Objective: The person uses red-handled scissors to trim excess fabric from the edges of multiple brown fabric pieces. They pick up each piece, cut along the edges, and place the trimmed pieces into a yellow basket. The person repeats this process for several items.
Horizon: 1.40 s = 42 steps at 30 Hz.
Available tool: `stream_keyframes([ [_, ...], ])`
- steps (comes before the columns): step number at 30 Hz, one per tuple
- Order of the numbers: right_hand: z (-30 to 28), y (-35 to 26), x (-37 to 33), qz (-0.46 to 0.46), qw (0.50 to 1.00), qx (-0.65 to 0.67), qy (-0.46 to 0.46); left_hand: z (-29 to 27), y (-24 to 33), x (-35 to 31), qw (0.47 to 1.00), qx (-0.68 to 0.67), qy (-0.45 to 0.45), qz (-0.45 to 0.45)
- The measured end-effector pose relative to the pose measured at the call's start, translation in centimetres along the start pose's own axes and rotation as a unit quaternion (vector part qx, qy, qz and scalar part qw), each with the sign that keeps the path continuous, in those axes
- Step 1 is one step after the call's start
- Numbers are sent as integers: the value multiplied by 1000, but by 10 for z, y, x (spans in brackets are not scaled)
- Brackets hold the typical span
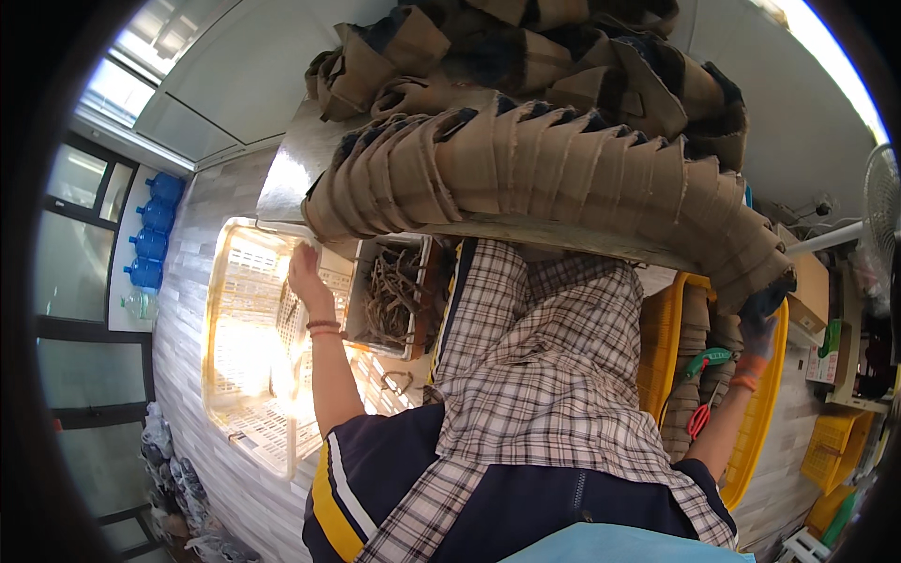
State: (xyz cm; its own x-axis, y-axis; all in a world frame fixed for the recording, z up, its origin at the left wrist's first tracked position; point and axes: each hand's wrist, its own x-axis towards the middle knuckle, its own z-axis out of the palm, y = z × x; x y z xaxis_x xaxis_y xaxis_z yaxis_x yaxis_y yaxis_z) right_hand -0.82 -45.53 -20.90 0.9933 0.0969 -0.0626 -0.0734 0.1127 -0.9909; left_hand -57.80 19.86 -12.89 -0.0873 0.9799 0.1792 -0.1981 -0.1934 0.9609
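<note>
One long row of overlapping brown cloth pieces arcs along the near edge of the table, ragged edges up, dark lining showing at the rims; left end sits near the white basket, right end droops past the table edge toward the yellow tub; looser cloth heap lies behind it.

Left hand: bare, cord band at the wrist, held over the inner side of the white basket, near the row's left end; nothing visible in it, fingers partly turned away, so can't tell if it grips the rim or is just loose.

Right hand: what looks like a grey glove with an orange cuff, up against the dark drooping end of the row; fingertips hidden, can't tell whether they're closed on the cloth.

Between white basket and person's knees: crate of tangled brown strips; right side: yellow tub with folded brown cloth, a green-handled tool and red-handled scissors on top; plaid apron covers the lap; four blue water jugs by the left wall; fan far right.
</note>
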Motion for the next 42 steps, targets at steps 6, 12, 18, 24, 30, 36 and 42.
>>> stream_keyframes([
  [6, 127, -97, 15, 61, 987, 107, -107, 19, 4, 40, 986, -62, -148, -42],
  [12, 74, -50, 67, 75, 968, 127, -202, 46, -6, 73, 917, -148, -282, -239],
  [18, 56, -44, 66, -129, 946, -144, -260, 38, -39, 88, 872, -175, -365, -276],
  [24, 85, -46, 54, -226, 913, -208, -270, 25, -39, 88, 921, -129, -258, -263],
  [30, 94, -53, 29, 43, 902, 282, -323, 56, 16, 23, 993, 114, -15, -15],
  [36, 127, -78, 14, -40, 964, 87, -246, 197, 87, -104, 912, 171, -179, 326],
  [42, 142, -105, -4, 69, 976, 109, -175, 342, 101, -213, 791, 121, -451, 395],
])
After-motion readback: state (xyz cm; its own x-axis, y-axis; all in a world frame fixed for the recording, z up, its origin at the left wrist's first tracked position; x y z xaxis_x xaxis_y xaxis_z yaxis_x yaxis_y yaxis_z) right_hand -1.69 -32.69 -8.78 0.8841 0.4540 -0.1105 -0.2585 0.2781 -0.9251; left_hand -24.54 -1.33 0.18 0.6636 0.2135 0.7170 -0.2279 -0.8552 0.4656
